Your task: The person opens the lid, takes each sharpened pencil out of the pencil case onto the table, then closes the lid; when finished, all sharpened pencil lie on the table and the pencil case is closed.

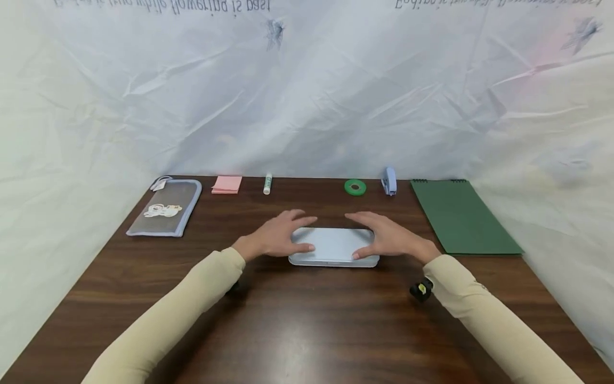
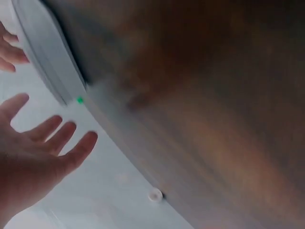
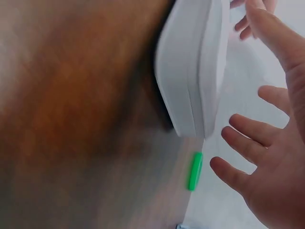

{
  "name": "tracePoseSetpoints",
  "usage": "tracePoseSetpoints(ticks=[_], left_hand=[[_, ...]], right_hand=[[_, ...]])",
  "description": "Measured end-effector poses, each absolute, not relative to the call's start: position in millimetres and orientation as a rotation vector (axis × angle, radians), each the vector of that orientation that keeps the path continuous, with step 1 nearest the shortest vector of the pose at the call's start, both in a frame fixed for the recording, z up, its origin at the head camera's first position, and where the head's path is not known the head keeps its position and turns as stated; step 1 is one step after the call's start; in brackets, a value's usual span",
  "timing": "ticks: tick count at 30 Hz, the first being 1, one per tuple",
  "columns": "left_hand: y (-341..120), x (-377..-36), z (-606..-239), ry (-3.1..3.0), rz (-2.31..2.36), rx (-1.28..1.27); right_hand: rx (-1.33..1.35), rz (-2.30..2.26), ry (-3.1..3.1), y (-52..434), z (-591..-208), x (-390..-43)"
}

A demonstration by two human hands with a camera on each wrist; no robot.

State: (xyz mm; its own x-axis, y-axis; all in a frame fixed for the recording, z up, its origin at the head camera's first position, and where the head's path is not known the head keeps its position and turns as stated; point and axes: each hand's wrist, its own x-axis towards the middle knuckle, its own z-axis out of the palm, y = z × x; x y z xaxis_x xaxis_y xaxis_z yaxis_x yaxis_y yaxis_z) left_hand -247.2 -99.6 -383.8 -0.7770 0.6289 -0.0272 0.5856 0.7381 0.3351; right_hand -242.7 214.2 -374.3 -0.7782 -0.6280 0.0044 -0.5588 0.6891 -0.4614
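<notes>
A flat white case [image 1: 333, 245] with rounded corners lies closed on the table in front of the person; it looks like a pencil box. My left hand [image 1: 275, 234] is at the case's left end, fingers spread and thumb apart. At the opposite end is my right hand [image 1: 389, 236], its fingers likewise loosely extended. In the left wrist view a gap shows between the left hand [image 2: 33, 162] and the case [image 2: 50, 52]. The right wrist view shows the case's side wall [image 3: 183, 71] with a seam, and the right hand [image 3: 281, 162] apart from it.
Along the back of the brown table [image 1: 297, 320] are a zip pouch [image 1: 165, 213], pink sticky notes [image 1: 227, 184], a glue stick [image 1: 267, 184], green tape [image 1: 355, 187] and a blue stapler [image 1: 389, 181]. A green spiral pad [image 1: 467, 218] lies right. White sheeting [image 1: 307, 117] hangs behind.
</notes>
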Motion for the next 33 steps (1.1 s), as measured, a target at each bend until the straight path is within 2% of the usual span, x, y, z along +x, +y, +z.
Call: tracePoseSetpoints(ticks=[5,13,33], left_hand=[[-90.2,-236.4,-387.9,2.726,0.439,1.05],[-87.5,-233.8,-394.3,2.685,0.389,1.021],[-81.6,-237.3,-393.6,2.741,0.304,1.074]], right_hand=[[-0.992,-0.619,2.708,210.0,-380.7,-229.4],[-1.001,-0.51,2.721,205.9,-386.3,-221.3],[-1.096,-0.441,2.847,207.6,-385.5,-238.2]])
